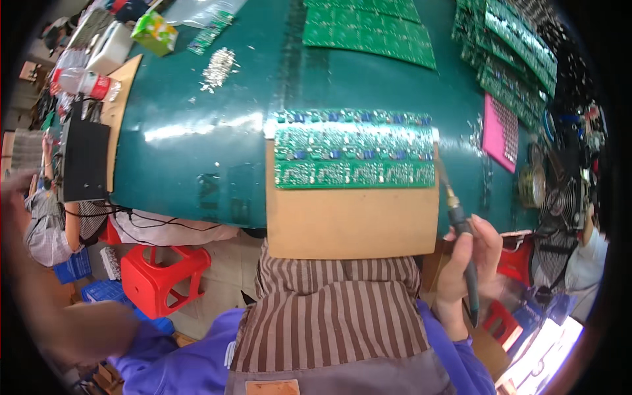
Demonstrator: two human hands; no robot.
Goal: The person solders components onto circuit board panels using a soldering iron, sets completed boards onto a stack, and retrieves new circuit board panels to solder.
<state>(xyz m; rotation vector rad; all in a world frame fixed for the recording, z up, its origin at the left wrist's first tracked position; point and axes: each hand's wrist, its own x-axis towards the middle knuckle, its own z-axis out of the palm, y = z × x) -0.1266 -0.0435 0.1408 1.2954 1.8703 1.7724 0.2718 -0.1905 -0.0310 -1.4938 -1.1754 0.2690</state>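
Observation:
My right hand [479, 253] is closed around the dark grip of a soldering iron [457, 217]. The iron's metal tip points up and away, close to the right edge of a green circuit board panel [355, 158]. Rows of small parts and blue components cover that panel. It lies on the far half of a tan rectangular board [352, 225], which juts over the table's near edge. Off at the far left rim is my left hand [14, 204], raised and smeared by motion. Its fingers cannot be made out, and it is away from the circuit boards.
On the green table mat [191, 164] lie a pile of small silvery parts [219, 69] and green boards [368, 33]. Stacked circuit boards [513, 59] and a pink pad [500, 135] are at right. A black box [85, 161], bottle [85, 83] and red stool [161, 276] are left.

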